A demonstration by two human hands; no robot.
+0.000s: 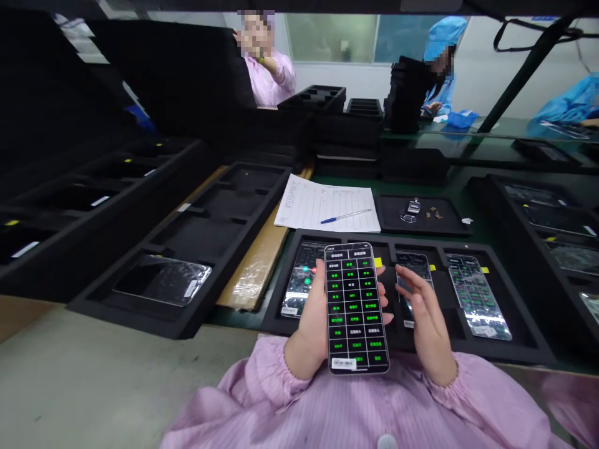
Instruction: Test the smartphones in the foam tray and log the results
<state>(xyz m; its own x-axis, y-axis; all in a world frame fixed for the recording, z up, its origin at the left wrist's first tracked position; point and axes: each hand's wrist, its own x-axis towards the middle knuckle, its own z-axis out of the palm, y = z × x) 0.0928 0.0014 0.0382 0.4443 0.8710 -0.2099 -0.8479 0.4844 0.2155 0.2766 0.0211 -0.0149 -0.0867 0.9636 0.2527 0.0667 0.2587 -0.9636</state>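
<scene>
My left hand is wrapped round a smartphone, holding it upright with its lit screen toward me. The screen carries a black grid with green and white text, and a white label sits at its lower left. To the right of it, my right hand hovers with fingers apart, holding nothing. Behind both hands lies a black foam tray. In it are a phone on the left, partly hidden by my left hand, a phone partly behind my right hand, and a lit phone on the right.
A long black tray at left holds one phone, beside a cardboard strip. Beyond are a paper form with a pen and a small-parts tray. Another phone tray stands right. Co-workers sit across the bench.
</scene>
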